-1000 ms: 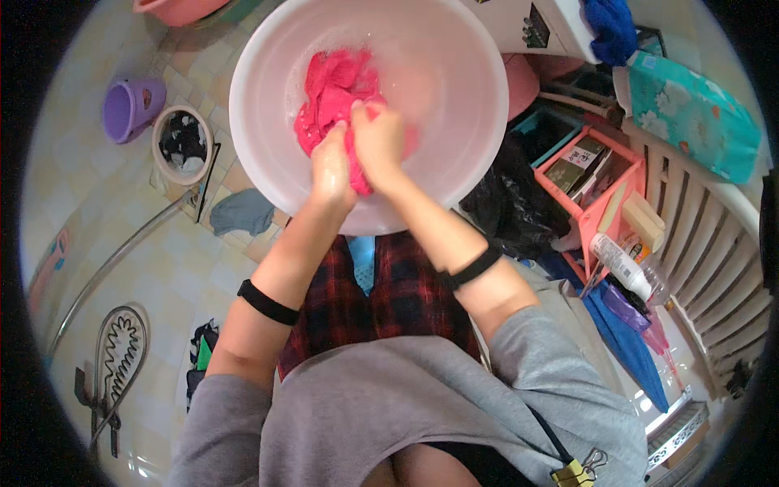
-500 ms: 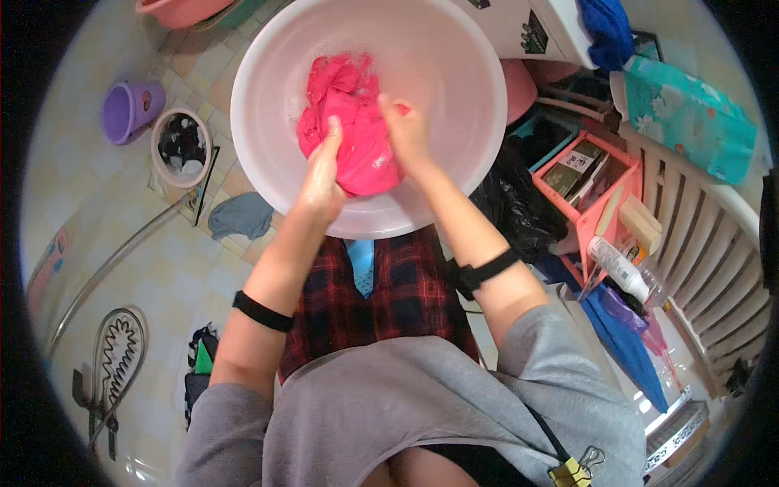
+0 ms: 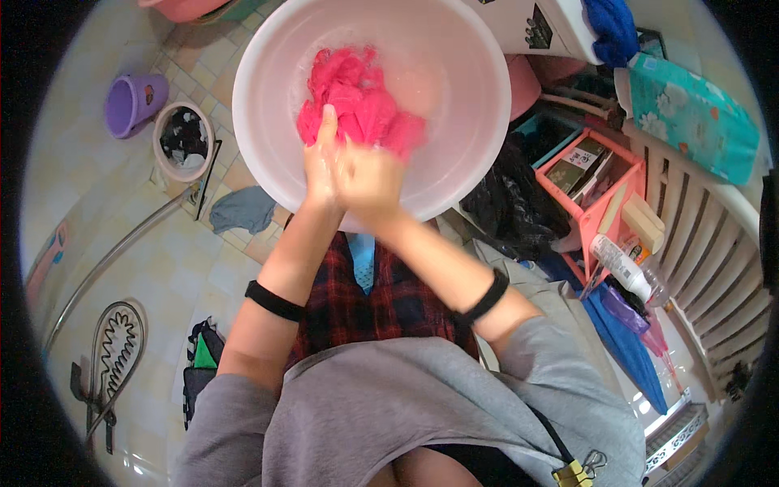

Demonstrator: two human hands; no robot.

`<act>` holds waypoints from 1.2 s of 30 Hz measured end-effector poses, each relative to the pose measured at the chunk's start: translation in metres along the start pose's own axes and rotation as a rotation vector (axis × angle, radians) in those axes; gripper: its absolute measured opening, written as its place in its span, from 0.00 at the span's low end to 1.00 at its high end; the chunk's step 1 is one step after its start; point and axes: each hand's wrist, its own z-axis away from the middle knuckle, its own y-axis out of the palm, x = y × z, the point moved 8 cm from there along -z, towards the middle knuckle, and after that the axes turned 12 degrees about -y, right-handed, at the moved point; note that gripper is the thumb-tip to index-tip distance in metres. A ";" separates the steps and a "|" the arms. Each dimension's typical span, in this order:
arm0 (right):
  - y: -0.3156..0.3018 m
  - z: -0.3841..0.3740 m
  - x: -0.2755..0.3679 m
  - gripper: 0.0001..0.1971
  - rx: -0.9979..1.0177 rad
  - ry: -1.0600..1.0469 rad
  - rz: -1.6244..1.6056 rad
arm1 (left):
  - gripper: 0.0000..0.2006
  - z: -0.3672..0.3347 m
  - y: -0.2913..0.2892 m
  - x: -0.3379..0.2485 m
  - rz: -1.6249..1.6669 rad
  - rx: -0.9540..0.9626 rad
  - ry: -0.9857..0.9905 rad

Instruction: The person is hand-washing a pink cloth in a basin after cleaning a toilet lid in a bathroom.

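Fingers of the left hand (image 3: 321, 172) and blurred right hand (image 3: 373, 178) are mostly hidden, so whether anything is pinched cannot be told; the left thumb (image 3: 329, 122) is raised. Both hands are set together at the near edge of the pink cloth (image 3: 353, 93), perhaps for control. It is bunched toward nine o'clock in the white basin (image 3: 466, 114), placed at twelve o'clock from the plaid garment (image 3: 329, 304), seemingly for reach.
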 end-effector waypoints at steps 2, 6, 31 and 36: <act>-0.013 -0.018 -0.087 0.26 -0.141 0.512 -0.073 | 0.14 0.009 0.021 0.009 -0.152 -0.153 0.137; 0.020 0.011 -0.012 0.26 -0.108 0.391 0.051 | 0.14 -0.032 -0.040 0.004 -0.087 -0.095 -0.054; -0.016 -0.008 -0.081 0.26 -0.137 0.445 -0.510 | 0.46 0.038 0.068 0.014 -0.049 0.530 -0.309; -0.066 -0.006 -0.104 0.12 -0.398 0.473 -0.512 | 0.50 0.030 0.025 0.053 0.132 0.201 -0.588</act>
